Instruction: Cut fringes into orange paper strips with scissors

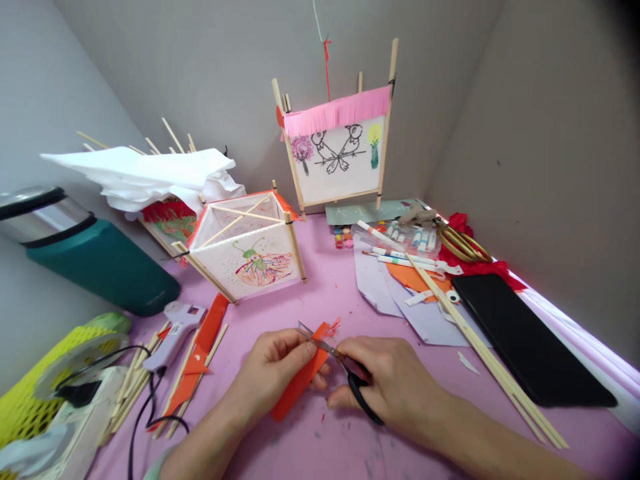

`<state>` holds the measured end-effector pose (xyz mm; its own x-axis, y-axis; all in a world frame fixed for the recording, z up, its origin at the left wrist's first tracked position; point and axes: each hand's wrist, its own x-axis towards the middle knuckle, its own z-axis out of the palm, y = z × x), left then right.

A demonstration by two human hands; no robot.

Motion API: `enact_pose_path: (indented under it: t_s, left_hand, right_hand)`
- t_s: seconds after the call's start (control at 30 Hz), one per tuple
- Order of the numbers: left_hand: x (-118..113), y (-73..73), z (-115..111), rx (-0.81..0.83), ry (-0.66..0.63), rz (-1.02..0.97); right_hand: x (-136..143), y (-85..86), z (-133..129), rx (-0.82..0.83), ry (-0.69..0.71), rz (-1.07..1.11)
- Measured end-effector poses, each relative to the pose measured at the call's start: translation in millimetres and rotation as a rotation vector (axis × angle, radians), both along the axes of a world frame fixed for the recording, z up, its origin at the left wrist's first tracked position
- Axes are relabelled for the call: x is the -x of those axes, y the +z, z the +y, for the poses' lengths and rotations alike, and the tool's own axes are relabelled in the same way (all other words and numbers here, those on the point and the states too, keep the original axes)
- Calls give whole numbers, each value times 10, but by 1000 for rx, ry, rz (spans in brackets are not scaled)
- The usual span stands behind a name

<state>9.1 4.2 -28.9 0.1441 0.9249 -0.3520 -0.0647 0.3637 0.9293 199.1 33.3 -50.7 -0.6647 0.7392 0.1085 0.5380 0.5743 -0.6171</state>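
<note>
In the head view, my left hand [283, 360] pinches a folded orange-red paper strip [295, 393] near the middle of the pink table [320, 300]. Thin cut fringes show at the strip's upper end. My right hand [383, 373] is closed on black-handled scissors [357, 383], whose blades lie across the strip beside my left fingertips. Behind my hands stands a stick-framed paper lantern [250, 267] with a drawn butterfly. A second lantern [345, 157], with pink fringe and drawn birds, hangs from a red string.
A teal bottle [105, 267], a glue gun [174, 333] with its cord, and wooden sticks lie left. To the right are a black phone [525, 340], long sticks [480, 347], markers, white paper and gold-handled scissors [465, 243]. White cloth-like sheets [150, 170] sit back left.
</note>
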Motion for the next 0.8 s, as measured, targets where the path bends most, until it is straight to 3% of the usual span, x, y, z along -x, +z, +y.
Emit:
enact_pose_path:
  t_s: [0.27, 0.5, 0.8]
  left_hand:
    - [-22, 7, 0, -21, -6, -28]
    - [19, 5, 32, -58, 82, -31]
    - [14, 7, 20, -43, 107, 7]
  right_hand:
    - [4, 0, -3, -1, -17, 50]
    - [-31, -25, -5, -97, -40, 57]
    - [-19, -34, -4, -86, -50, 44]
